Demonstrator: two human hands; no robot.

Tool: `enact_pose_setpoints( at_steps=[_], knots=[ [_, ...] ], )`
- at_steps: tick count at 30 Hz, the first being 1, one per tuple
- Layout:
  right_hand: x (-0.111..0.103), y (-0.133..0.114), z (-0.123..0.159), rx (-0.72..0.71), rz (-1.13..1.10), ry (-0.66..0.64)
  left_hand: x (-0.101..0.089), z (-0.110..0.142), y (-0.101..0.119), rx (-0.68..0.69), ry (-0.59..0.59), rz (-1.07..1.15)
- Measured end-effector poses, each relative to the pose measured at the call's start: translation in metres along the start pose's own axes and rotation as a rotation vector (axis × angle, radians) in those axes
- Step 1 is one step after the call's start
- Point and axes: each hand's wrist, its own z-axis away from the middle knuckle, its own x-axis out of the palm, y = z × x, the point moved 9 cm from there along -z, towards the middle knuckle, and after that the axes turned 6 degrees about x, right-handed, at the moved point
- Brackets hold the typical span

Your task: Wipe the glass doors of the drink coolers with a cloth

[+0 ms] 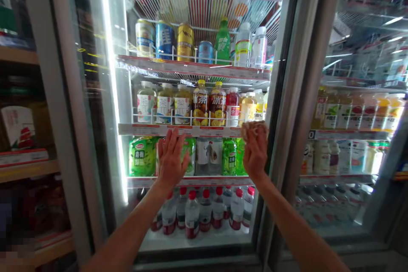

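A closed glass door (197, 153) of a lit drinks fridge stands in front of me. My left hand (170, 157) is held up at the glass, its fingers stretched out and holding nothing. To the right, my right hand (256, 151) presses a crumpled beige-brown cloth (255, 127) on the pane near the door's right frame. The cloth sticks out above the fingertips; the palm side is hidden. Behind the glass, green drink packs (142, 157) and the front edge of a shelf (143, 129) are partly covered by my hands.
Inside the fridge stand cans (185, 42), tea bottles (200, 102) and red-capped bottles (192, 214) on wire shelves. A metal door frame (307, 93) separates it from another drinks fridge (346, 136) at right. Open shelves with packaged goods (19, 127) line the left.
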Motion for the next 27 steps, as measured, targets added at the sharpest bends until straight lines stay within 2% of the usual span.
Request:
enact_pose_setpoints(
  at_steps=[2, 3, 4, 7, 9, 10, 13, 15, 18, 20, 22, 25, 27],
  knots=[
    [0.011, -0.018, 0.011, -0.13, -0.018, -0.138, -0.002, -0.005, -0.003, -0.011, 0.01, -0.01],
    [0.013, -0.019, 0.009, -0.145, -0.019, -0.162, -0.003, -0.006, -0.003, -0.008, 0.01, -0.014],
    [0.011, -0.013, 0.003, -0.116, -0.014, -0.139, -0.003, -0.008, -0.004, -0.003, 0.008, -0.017],
    [-0.002, 0.016, -0.029, 0.096, 0.003, 0.081, -0.003, -0.008, -0.003, 0.013, 0.005, -0.021],
    [-0.001, 0.015, -0.041, 0.146, 0.004, 0.138, -0.003, -0.007, -0.002, 0.013, 0.009, -0.02],
    [0.003, 0.006, -0.043, 0.118, -0.003, 0.112, -0.003, -0.007, -0.002, 0.011, 0.013, -0.022],
    [0.024, -0.032, -0.037, -0.099, -0.033, -0.103, -0.004, -0.007, -0.002, 0.009, 0.014, -0.032],
    [0.026, -0.036, -0.036, -0.162, -0.021, -0.152, -0.006, -0.008, -0.002, 0.025, 0.015, -0.035],
    [0.01, -0.003, -0.051, 0.01, 0.047, 0.037, -0.01, -0.013, -0.004, 0.029, 0.037, -0.026],
    [0.005, 0.008, -0.055, 0.109, 0.07, 0.129, -0.012, -0.019, -0.005, 0.021, 0.053, -0.018],
    [0.012, -0.006, -0.05, 0.065, 0.043, 0.076, -0.012, -0.027, -0.003, 0.023, 0.051, -0.007],
    [0.029, -0.04, -0.034, -0.129, -0.006, -0.137, -0.008, -0.037, 0.003, 0.041, 0.017, -0.002],
    [0.027, -0.038, -0.033, -0.16, 0.008, -0.163, -0.006, -0.039, 0.005, 0.049, -0.005, -0.012]
  ],
)
